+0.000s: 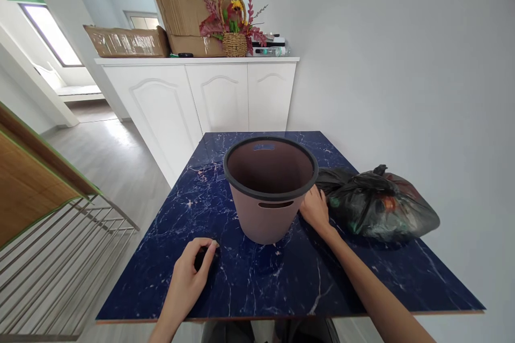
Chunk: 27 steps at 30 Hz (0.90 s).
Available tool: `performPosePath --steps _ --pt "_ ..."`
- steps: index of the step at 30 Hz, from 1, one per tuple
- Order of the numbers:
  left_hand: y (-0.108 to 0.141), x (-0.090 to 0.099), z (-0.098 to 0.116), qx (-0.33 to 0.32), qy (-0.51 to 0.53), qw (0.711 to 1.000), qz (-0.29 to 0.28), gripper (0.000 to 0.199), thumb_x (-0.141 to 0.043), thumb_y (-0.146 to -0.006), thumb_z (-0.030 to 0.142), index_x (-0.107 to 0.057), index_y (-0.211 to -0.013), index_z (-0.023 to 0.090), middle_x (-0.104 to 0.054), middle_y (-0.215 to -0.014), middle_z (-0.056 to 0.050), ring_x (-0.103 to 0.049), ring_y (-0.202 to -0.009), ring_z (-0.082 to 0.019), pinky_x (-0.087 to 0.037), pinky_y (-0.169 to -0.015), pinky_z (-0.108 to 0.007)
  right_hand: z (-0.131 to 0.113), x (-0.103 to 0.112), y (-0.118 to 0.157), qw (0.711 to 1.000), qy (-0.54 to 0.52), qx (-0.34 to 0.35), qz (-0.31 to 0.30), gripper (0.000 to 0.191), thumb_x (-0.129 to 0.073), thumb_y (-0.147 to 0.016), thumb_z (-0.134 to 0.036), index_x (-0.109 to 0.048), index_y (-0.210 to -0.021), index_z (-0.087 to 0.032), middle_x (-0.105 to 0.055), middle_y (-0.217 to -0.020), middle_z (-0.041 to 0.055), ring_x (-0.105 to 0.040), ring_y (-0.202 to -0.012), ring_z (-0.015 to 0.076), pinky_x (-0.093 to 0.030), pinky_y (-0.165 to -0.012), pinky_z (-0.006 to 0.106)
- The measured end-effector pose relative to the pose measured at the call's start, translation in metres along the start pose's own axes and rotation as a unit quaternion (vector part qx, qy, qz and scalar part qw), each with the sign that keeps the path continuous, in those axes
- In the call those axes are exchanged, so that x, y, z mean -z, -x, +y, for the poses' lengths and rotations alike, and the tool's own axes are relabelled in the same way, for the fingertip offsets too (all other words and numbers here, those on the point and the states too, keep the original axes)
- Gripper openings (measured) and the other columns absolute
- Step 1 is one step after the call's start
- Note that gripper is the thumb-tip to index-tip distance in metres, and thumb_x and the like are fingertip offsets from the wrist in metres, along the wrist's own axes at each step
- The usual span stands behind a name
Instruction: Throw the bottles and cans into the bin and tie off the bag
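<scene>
A brownish-mauve trash can [263, 220] with a dark rim stands upright on the blue marble-patterned table [185, 209]. Its inside looks bare, and a slot handle faces me. Left of the can, my left hand [189, 273] rests on the tabletop with thumb and forefinger pinched; a tiny pale bit shows at the tips, too small to name. My right hand [316, 208] lies against the can's right side, fingers stretched out and partly hidden behind it. Just beyond those fingers sits a knotted black plastic garbage bag [386, 206], filled and semi-transparent.
Behind the table, a white cabinet [225, 96] carries cardboard boxes [132, 42], a flower basket [234, 44] and bottles [273, 51]. A grey wall [386, 64] runs along the right. At the left stands a metal rack [80, 246] beside a wooden panel [32, 171].
</scene>
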<state>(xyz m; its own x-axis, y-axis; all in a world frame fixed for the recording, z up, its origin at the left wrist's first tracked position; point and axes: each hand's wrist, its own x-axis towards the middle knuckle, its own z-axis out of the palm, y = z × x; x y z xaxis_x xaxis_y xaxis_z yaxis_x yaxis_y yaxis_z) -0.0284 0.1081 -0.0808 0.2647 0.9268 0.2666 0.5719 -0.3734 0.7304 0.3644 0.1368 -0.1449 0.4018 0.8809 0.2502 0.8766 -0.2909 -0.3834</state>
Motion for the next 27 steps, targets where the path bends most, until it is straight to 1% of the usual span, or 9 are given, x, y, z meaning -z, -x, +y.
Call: performPosePath --steps 5,8,12,15,18,20,23,25,27 --pt "0.0 0.0 0.0 -0.007 -0.008 1.0 0.007 0.039 -0.055 -0.101 0.059 -0.073 -0.101 0.025 -0.079 -0.101 -0.005 -0.075 -0.092 -0.025 -0.058 -0.082 -0.033 -0.021 0.009 0.052 0.996 -0.043 0.078 -0.016 0.061 -0.019 -0.111 -0.034 -0.049 -0.16 -0.013 -0.049 -0.165 0.0157 -0.04 -0.156 0.0267 -0.025 -0.132 0.05" --pt "0.001 0.0 0.0 -0.009 -0.013 1.0 0.005 0.041 -0.054 -0.101 0.06 -0.074 -0.101 0.024 -0.079 -0.101 -0.006 -0.075 -0.092 -0.025 -0.057 -0.074 -0.03 -0.027 0.013 0.09 0.993 -0.064 0.1 -0.021 0.062 -0.019 -0.112 -0.04 -0.049 -0.161 -0.014 -0.05 -0.165 0.0142 -0.043 -0.155 0.0274 -0.029 -0.131 0.05" --pt "0.002 -0.001 0.0 -0.019 -0.015 1.0 0.008 0.042 -0.054 -0.1 0.061 -0.074 -0.102 0.024 -0.08 -0.102 -0.006 -0.075 -0.093 -0.025 -0.057 -0.077 -0.032 -0.031 0.023 0.137 0.984 -0.17 0.058 -0.013 0.063 -0.027 -0.111 -0.051 -0.052 -0.16 -0.021 -0.05 -0.165 0.011 -0.038 -0.158 0.0345 -0.034 -0.128 0.058" --pt "0.004 0.0 0.0 -0.026 -0.015 1.0 0.01 0.041 -0.056 -0.1 0.06 -0.074 -0.102 0.024 -0.08 -0.102 -0.007 -0.075 -0.095 -0.026 -0.058 -0.087 -0.035 -0.037 0.043 0.166 0.955 -0.29 -0.017 -0.054 0.064 -0.035 -0.109 -0.059 -0.053 -0.16 -0.025 -0.047 -0.168 0.0079 -0.037 -0.158 0.034 -0.035 -0.129 0.056" --pt "0.006 0.001 0.003 -0.024 -0.014 1.0 0.009 0.04 -0.056 -0.1 0.059 -0.073 -0.102 0.024 -0.08 -0.102 -0.007 -0.075 -0.096 -0.026 -0.057 -0.09 -0.037 -0.046 0.076 0.191 0.911 -0.387 -0.079 -0.119 0.065 -0.049 -0.103 -0.067 -0.059 -0.156 -0.03 -0.047 -0.167 0.0055 -0.039 -0.157 0.0343 -0.041 -0.126 0.053" --pt "0.009 0.001 0.008 -0.021 -0.01 1.0 0.005 0.04 -0.056 -0.1 0.059 -0.073 -0.101 0.024 -0.08 -0.102 -0.007 -0.074 -0.096 -0.026 -0.057 -0.09 -0.037 -0.052 0.103 0.206 0.87 -0.456 -0.117 -0.146 0.062 -0.06 -0.096 -0.07 -0.066 -0.148 -0.036 -0.051 -0.165 0.0025 -0.041 -0.155 0.0354 -0.044 -0.123 0.051" --pt "0.02 -0.003 0.025 -0.016 0.016 1.0 -0.022 0.04 -0.055 -0.101 0.059 -0.073 -0.101 0.024 -0.079 -0.1 -0.006 -0.073 -0.093 -0.025 -0.057 -0.089 -0.036 -0.06 0.142 0.226 0.792 -0.562 -0.187 -0.15 0.054 -0.073 -0.09 -0.069 -0.076 -0.134 -0.038 -0.06 -0.156 0.0018 -0.051 -0.148 0.0357 -0.047 -0.119 0.046" --pt "0.032 -0.006 0.043 -0.019 0.051 0.997 -0.048 0.04 -0.053 -0.103 0.058 -0.072 -0.101 0.024 -0.078 -0.102 -0.007 -0.072 -0.094 -0.025 -0.057 -0.088 -0.035 -0.065 0.164 0.235 0.733 -0.63 -0.215 -0.142 0.047 -0.081 -0.085 -0.064 -0.081 -0.121 -0.033 -0.072 -0.139 0.0062 -0.061 -0.134 0.0355 -0.051 -0.112 0.044" --pt "0.045 -0.008 0.066 -0.034 0.095 0.992 -0.073 0.039 -0.052 -0.104 0.058 -0.072 -0.106 0.024 -0.076 -0.114 -0.011 -0.071 -0.103 -0.027 -0.057 -0.092 -0.035 -0.071 0.182 0.24 0.675 -0.692 -0.213 -0.14 0.042 -0.087 -0.08 -0.058 -0.082 -0.11 -0.029 -0.078 -0.121 0.0085 -0.069 -0.119 0.0344 -0.055 -0.103 0.043"
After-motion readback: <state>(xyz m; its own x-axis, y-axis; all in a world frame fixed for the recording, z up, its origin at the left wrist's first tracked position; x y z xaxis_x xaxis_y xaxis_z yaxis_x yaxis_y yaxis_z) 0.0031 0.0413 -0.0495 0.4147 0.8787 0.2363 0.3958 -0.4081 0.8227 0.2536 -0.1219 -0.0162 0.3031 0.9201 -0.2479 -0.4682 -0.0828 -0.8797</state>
